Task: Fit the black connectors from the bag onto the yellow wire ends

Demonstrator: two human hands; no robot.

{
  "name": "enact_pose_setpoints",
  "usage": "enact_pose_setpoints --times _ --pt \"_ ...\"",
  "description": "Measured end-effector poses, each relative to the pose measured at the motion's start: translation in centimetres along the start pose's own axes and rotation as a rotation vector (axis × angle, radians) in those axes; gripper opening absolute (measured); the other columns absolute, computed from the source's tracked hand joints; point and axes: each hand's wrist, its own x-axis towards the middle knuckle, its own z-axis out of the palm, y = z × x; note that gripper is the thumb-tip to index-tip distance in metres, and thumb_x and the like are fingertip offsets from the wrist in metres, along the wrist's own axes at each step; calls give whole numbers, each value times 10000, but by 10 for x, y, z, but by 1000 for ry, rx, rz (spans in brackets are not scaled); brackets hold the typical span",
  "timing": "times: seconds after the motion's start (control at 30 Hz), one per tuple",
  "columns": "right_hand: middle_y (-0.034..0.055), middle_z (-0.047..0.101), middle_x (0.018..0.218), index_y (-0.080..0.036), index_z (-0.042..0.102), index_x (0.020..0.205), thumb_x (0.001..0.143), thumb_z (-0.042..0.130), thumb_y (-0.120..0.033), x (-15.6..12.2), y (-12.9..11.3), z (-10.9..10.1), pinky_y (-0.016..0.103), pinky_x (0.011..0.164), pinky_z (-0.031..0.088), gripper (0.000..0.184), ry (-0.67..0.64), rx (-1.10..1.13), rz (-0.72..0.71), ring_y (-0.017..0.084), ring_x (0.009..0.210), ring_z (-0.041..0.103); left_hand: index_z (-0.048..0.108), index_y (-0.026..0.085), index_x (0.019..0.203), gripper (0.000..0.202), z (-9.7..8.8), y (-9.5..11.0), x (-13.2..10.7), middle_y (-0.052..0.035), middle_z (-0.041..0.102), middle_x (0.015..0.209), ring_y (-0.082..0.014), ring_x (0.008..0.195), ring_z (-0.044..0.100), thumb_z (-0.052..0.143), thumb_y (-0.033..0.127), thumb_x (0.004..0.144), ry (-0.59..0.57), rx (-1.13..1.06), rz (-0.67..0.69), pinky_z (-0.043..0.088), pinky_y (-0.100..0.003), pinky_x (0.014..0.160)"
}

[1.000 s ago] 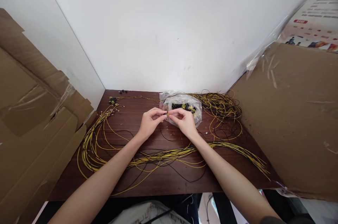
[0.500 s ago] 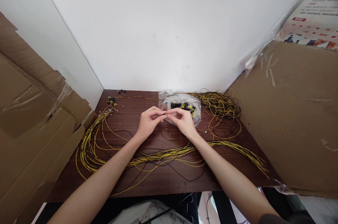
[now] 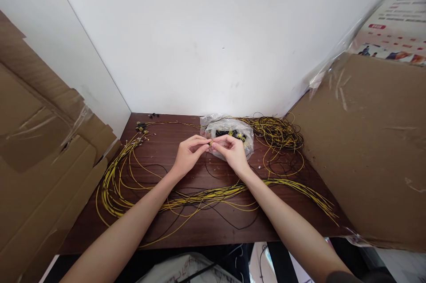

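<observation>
Above the middle of the table, my left hand and my right hand meet fingertip to fingertip, both closed in a pinch. Between them is a small yellow-and-black part, mostly covered by the fingers and too small to make out its kind. A thin black wire curves down below the fingertips. Just behind my hands sits an open clear plastic bag holding several small black and yellow pieces. A long bundle of yellow and black wires passes beneath my forearms.
A tangled heap of yellow and black wire lies at the back right. Small black and yellow pieces rest at the back left of the brown table. Cardboard flanks the left side, more cardboard the right; a white wall stands behind.
My fingertips have shifted slightly on the small part, and a little more of it shows between them. Both hands otherwise stay in nearly the same place.
</observation>
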Motion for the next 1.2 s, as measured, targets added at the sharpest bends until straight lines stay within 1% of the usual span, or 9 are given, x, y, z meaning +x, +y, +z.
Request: enact_pose_setpoints --times 0.2,0.4,0.57,0.7,0.87,0.97,1.03,1.2 --pt "35 697 695 -156 669 752 615 744 -367 -1 -3 1 318 663 554 262 29 -29 -10 166 635 656 718 165 854 153 0 0 0 -73 653 854 -166 795 608 657 257 748 31 80 15 497 -274 691" --pt "34 688 680 -157 676 729 619 739 -374 0 -3 0 304 619 537 251 21 -64 -36 160 600 632 709 158 822 124 1 0 0 -73 647 845 -167 790 604 656 240 745 43 73 2 484 -280 700" --pt "30 682 673 -155 682 750 644 726 -365 -1 -3 0 300 629 530 239 9 -68 -48 158 607 628 712 161 834 129 -1 -1 1 -78 657 865 -178 820 611 655 237 746 26 87 20 489 -301 736" --pt "31 677 679 -158 684 743 659 715 -369 -2 -3 1 304 643 522 230 7 -87 -59 159 615 622 718 169 838 133 -2 0 0 -76 660 866 -181 824 615 659 242 744 12 92 27 495 -298 728" --pt "32 642 685 -157 670 685 693 694 -360 -4 -3 4 288 637 498 205 14 -115 -123 145 626 594 721 166 827 126 0 2 -1 -57 645 793 -154 736 599 663 235 739 40 97 24 473 -263 652" --pt "32 622 706 -162 652 633 725 669 -337 -6 -2 7 284 665 485 199 31 -123 -182 143 667 589 717 158 801 115 2 3 -1 -45 629 736 -138 681 578 664 237 737 68 103 19 446 -243 605" --pt "26 609 688 -163 645 616 736 661 -326 -6 0 8 286 680 476 203 30 -109 -194 143 678 584 713 152 787 109 3 3 -2 -42 625 726 -132 668 569 661 234 738 83 114 19 434 -234 591" --pt "14 583 709 -163 672 682 735 669 -295 -6 9 10 272 662 458 142 28 -51 -197 128 673 565 704 154 767 90 2 2 -4 -32 618 703 -123 652 562 652 224 743 83 161 43 431 -223 583"
